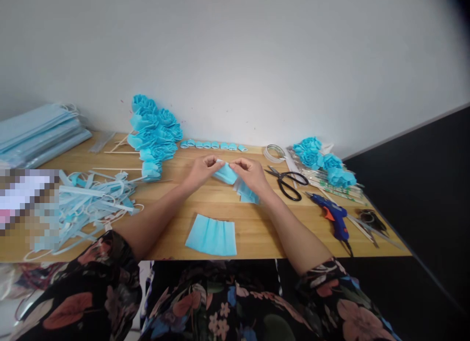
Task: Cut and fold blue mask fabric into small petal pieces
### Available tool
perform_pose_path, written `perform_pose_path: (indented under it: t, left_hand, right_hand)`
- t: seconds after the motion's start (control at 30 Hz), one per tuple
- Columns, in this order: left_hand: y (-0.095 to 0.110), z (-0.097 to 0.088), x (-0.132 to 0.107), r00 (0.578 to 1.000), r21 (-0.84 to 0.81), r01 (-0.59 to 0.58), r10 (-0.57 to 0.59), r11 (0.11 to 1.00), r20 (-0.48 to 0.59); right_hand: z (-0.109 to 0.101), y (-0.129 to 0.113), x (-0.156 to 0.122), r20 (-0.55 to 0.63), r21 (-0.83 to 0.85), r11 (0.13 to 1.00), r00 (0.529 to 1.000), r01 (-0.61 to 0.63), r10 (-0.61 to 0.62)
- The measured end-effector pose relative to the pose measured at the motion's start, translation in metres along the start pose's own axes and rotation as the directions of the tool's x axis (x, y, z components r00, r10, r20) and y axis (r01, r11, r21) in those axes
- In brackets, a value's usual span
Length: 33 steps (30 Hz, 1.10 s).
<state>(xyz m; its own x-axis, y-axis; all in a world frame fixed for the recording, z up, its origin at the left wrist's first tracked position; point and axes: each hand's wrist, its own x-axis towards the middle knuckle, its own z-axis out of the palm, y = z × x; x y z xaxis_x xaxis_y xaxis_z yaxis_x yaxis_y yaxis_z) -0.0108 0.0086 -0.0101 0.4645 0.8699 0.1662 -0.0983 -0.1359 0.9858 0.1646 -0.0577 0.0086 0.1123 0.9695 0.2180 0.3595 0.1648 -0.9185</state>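
Observation:
Between my two hands, above the middle of the wooden table, is a folded piece of blue face-mask fabric [225, 173]. My left hand [201, 173] pinches its upper left edge between thumb and finger. The thumb and fingers of my right hand [251, 174] close on its upper right edge. Under my right wrist lie more blue fabric pieces [247, 192], partly covered. Nearer to me, a pleated blue mask piece [213, 235] lies flat by the table's front edge. Several small rolled blue pieces [215, 145] stand in a row behind my hands.
Blue fabric flowers [157, 130] on sticks lie at back left, more [323, 160] at right. Cut strips [99, 196] and stacked masks [40, 130] fill the left. Black-handled scissors [288, 181], a tape roll [274, 153] and a blue glue gun [332, 214] lie to the right.

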Motion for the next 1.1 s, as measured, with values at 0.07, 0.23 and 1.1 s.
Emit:
perform_pose_path:
  t: [0.07,0.23,1.1]
  left_hand:
    - [-0.002,0.0,0.0,1.0,-0.024,-0.004,0.004,1.0,-0.009]
    - [-0.003,-0.001,0.0,0.999,-0.014,-0.017,0.017,1.0,-0.041]
    - [0.0,0.002,-0.001,0.985,-0.051,0.172,-0.171,0.984,0.024]
  right_hand:
    - [0.0,0.001,0.0,0.017,0.008,1.0,1.0,0.002,-0.002]
    - [0.001,0.003,-0.001,0.044,0.016,1.0,0.999,-0.018,0.017]
    - [0.0,0.004,0.001,-0.104,0.055,0.998,0.994,0.019,-0.013]
